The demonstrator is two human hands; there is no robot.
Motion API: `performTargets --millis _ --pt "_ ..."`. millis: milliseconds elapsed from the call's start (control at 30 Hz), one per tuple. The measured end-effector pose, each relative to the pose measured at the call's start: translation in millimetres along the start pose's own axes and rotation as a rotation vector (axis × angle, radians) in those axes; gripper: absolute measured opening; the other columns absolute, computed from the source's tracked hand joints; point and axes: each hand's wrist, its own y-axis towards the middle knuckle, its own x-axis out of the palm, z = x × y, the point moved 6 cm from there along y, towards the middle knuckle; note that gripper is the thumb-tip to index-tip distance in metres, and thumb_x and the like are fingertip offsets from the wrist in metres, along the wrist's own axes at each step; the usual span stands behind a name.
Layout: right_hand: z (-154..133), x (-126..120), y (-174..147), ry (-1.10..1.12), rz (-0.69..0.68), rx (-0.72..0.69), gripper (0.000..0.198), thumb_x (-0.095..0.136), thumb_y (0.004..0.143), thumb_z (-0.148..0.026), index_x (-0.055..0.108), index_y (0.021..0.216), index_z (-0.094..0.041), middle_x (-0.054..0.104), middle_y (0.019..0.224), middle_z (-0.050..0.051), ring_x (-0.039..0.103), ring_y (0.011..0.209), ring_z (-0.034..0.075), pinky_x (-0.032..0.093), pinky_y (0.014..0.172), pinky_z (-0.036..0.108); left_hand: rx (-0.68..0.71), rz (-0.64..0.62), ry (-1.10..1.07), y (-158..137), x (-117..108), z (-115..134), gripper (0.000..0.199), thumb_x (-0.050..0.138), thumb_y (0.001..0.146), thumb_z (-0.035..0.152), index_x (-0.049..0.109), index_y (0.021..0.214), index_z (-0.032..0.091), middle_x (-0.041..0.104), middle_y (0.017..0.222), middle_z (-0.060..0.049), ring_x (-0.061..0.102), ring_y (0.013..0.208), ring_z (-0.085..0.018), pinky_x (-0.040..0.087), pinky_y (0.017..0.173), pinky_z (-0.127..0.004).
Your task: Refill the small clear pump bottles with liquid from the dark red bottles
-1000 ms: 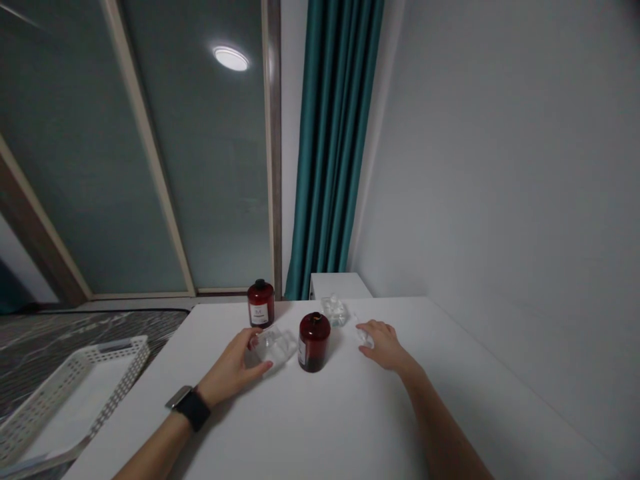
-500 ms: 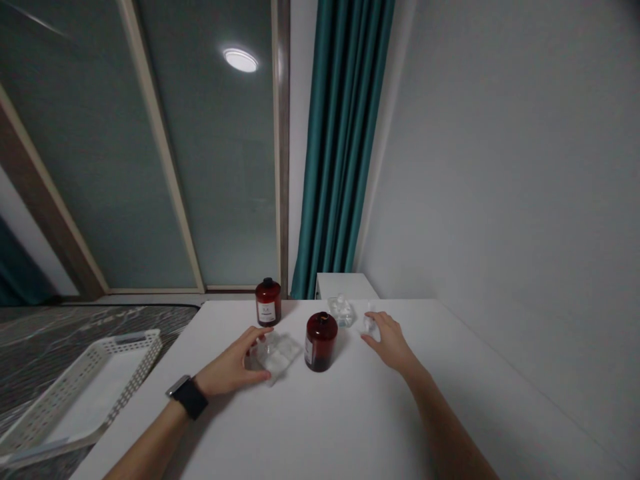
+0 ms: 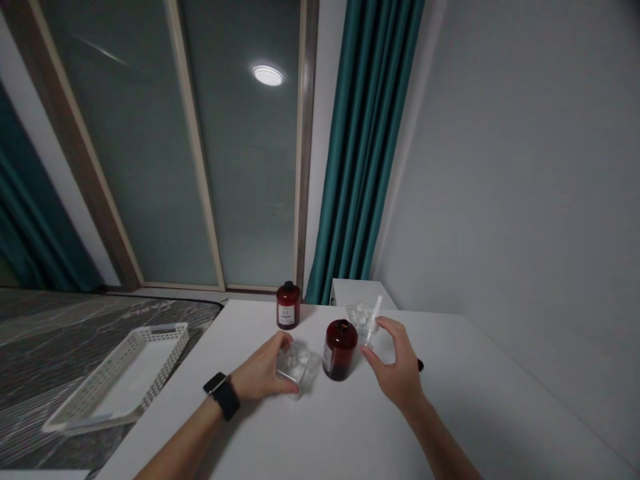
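Observation:
My left hand (image 3: 264, 368), a black watch on its wrist, grips a clear plastic box (image 3: 296, 363) at its left side, low over the white table (image 3: 320, 433). In my right hand (image 3: 397, 363), thumb and fingers pinch a slim, clear whitish tube (image 3: 373, 321), which leans with its top to the right. A dark red-brown bottle (image 3: 341, 350) with a pale label stands between the hands, its neck uncovered. Behind the tube sits a second clear plastic piece (image 3: 356, 313), partly hidden. A small black object (image 3: 421, 365) shows just beyond my right hand's outer edge.
Another red-brown bottle (image 3: 289, 305) with a black top stands at the table's far left edge. On the floor to the left lies a white perforated basket (image 3: 165, 373). A white cabinet (image 3: 363, 290) and a green curtain (image 3: 365, 147) are behind the table; a wall borders its right.
The view has turned, so everything sits farther right. My right hand has raised the clear tube and tilted it beside the near bottle. The small black object has come into sight.

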Motion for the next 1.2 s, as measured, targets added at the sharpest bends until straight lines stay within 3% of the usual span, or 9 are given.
performTargets --millis 133,233,367,533,733,1033,1200 --pt "-45 23 -16 0.134 -0.117 -0.14 0.049 0.066 0.088 -0.027 0.048 0.133 -0.019 0.06 0.117 0.015 0.059 0.111 0.029 0.053 0.093 0.047 0.051 -0.066 -0.005 -3 1 -1 0.077 0.083 0.06 0.032 0.04 0.123 0.02 0.053 0.116 -0.008 0.054 0.107 -0.027 0.045 0.097 -0.044" --pt "-63 37 -31 0.19 -0.21 -0.133 0.056 0.064 0.09 -0.03 0.044 0.141 -0.021 0.06 0.121 0.015 0.059 0.114 0.03 0.054 0.094 0.046 0.095 -0.104 0.009 -6 -2 -2 0.075 0.081 0.061 0.028 0.043 0.126 0.02 0.052 0.116 -0.007 0.053 0.107 -0.026 0.046 0.098 -0.042" --pt "-66 50 -41 0.375 -0.409 0.069 0.05 0.062 0.089 -0.042 0.053 0.134 -0.023 0.064 0.117 0.013 0.063 0.107 0.029 0.055 0.091 0.039 0.162 -0.045 0.046 -6 -6 6 0.063 0.084 0.061 0.032 0.052 0.113 0.018 0.054 0.109 -0.006 0.055 0.1 -0.026 0.049 0.09 -0.04" --pt "-52 55 -39 0.674 -0.459 0.395 0.046 0.046 0.094 -0.056 0.06 0.121 -0.021 0.068 0.106 0.01 0.066 0.097 0.025 0.055 0.083 0.034 0.232 0.057 0.234 -4 -6 26 0.065 0.086 0.061 0.043 0.053 0.111 0.019 0.054 0.109 -0.009 0.056 0.098 -0.029 0.047 0.085 -0.04" --pt "-39 65 -48 0.856 -0.525 0.523 0.054 0.037 0.094 -0.064 0.061 0.116 -0.02 0.067 0.083 0.006 0.062 0.083 0.024 0.05 0.08 0.036 0.237 0.14 0.46 -6 -8 32 0.062 0.083 0.065 0.044 0.054 0.113 0.018 0.052 0.11 -0.011 0.053 0.099 -0.031 0.044 0.085 -0.041" --pt "-43 71 -49 0.748 -0.645 0.551 0.052 0.041 0.094 -0.062 0.062 0.117 -0.019 0.064 0.079 0.004 0.06 0.074 0.021 0.049 0.069 0.032 0.314 0.124 0.519 -8 -4 40 0.065 0.078 0.069 0.054 0.054 0.117 0.017 0.055 0.109 -0.012 0.053 0.096 -0.03 0.042 0.084 -0.041" --pt "-46 72 -49 0.609 -0.607 0.446 0.045 0.041 0.097 -0.054 0.066 0.113 -0.021 0.062 0.091 0.006 0.059 0.076 0.019 0.049 0.072 0.03 0.381 0.029 0.544 -11 2 51 0.07 0.076 0.067 0.064 0.056 0.115 0.017 0.059 0.105 -0.011 0.055 0.092 -0.029 0.04 0.084 -0.04"
